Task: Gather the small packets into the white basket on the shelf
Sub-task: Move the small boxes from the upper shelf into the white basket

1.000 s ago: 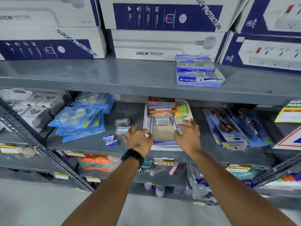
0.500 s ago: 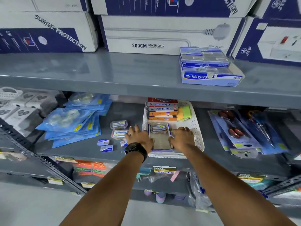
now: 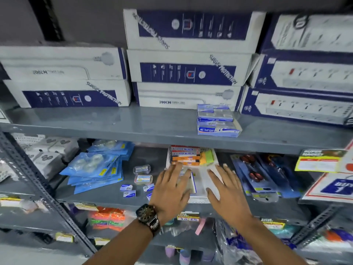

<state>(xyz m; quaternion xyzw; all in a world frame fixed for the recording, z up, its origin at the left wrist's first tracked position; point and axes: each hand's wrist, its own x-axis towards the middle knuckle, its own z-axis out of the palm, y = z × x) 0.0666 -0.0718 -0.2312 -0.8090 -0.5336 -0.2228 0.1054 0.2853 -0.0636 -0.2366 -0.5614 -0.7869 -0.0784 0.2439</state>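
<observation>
Both hands lay flat with fingers spread over the white basket (image 3: 198, 199) on the shelf (image 3: 107, 196): left hand (image 3: 172, 190), right hand (image 3: 227, 190), neither grasping anything; small packets (image 3: 126, 187) lay just left

the grey shelf (image 3: 118, 121) is looking like painted metal, smooth with a dull sheen. the white basket (image 3: 198, 199) is showing perforated plastic. the small packets (image 3: 126, 187) are appearing as printed card or paper, which one i cannot tell. the blue pouches (image 3: 91, 169) are shining as glossy plastic film. the big boxes (image 3: 183, 73) are reading as matt cardboard. the wristwatch (image 3: 146, 214) is glinting like metal.
</observation>
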